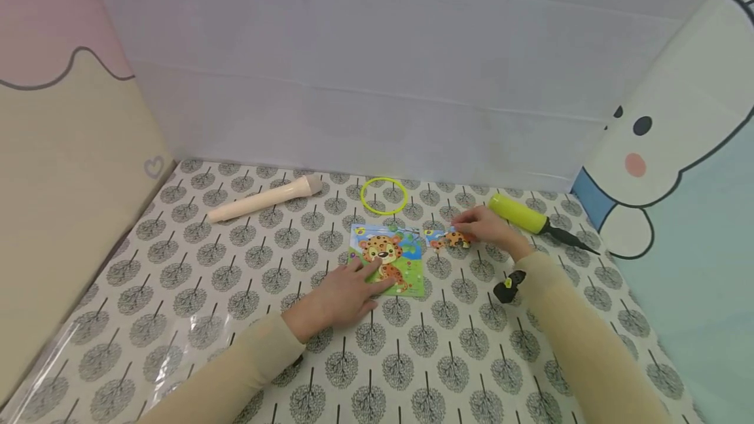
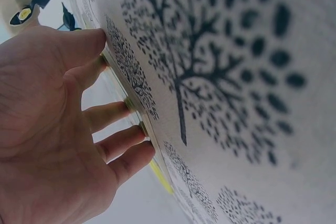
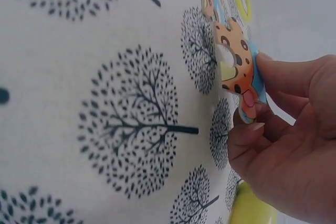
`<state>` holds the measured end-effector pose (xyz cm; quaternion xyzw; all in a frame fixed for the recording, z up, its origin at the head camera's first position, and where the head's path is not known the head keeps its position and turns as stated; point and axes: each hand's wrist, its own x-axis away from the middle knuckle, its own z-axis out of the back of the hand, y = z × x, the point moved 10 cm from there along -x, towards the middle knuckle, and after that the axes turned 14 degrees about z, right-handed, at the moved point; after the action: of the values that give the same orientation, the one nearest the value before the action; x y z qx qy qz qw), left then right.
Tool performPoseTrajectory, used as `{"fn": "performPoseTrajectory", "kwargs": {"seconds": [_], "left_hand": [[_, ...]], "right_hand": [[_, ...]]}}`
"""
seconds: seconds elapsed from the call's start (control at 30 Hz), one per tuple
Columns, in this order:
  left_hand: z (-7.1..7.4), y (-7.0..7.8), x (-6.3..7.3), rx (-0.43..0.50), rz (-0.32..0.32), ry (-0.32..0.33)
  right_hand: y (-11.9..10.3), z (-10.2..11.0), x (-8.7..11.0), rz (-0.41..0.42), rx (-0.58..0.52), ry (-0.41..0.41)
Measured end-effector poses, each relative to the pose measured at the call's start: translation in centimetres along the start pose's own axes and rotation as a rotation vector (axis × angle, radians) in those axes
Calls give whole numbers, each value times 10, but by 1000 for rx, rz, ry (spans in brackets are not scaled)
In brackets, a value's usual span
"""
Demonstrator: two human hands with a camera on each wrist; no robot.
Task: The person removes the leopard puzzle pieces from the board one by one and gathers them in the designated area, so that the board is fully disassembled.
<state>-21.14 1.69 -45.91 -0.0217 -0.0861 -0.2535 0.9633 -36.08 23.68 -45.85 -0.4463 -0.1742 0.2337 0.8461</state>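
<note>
A picture board (image 1: 410, 267) with a cartoon leopard lies flat on the table. My left hand (image 1: 347, 290) rests on its lower left part with fingers extended; in the left wrist view the fingertips (image 2: 137, 153) touch it along its edge. To the board's right, my right hand (image 1: 484, 224) pinches a spotted orange jigsaw piece (image 3: 239, 59) by its edge, between thumb and fingers. Just left of that piece, another jigsaw piece (image 1: 436, 239) lies on the table close to the board.
A yellow ring (image 1: 363, 200) lies behind the board. At the back left is a pale pink, microphone-shaped stick (image 1: 259, 201). A yellow-green hand pump (image 1: 518, 213) with a black tapered nozzle lies right of my right hand. A wall stands behind the tree-patterned tablecloth (image 1: 177, 277).
</note>
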Motion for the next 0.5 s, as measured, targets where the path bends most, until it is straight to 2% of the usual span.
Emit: {"fn": "performPoseTrajectory", "kwargs": {"seconds": [0.13,0.27,0.5], "left_hand": [[0,1,0,-10,-3,4],[0,2,0,-15,-2,6],[1,1,1,-15,-5,17]], "right_hand": [[14,5,3,-44,1,11],[19,7,5,-81,85,42],[12,5,5,-53,226,65]]}}
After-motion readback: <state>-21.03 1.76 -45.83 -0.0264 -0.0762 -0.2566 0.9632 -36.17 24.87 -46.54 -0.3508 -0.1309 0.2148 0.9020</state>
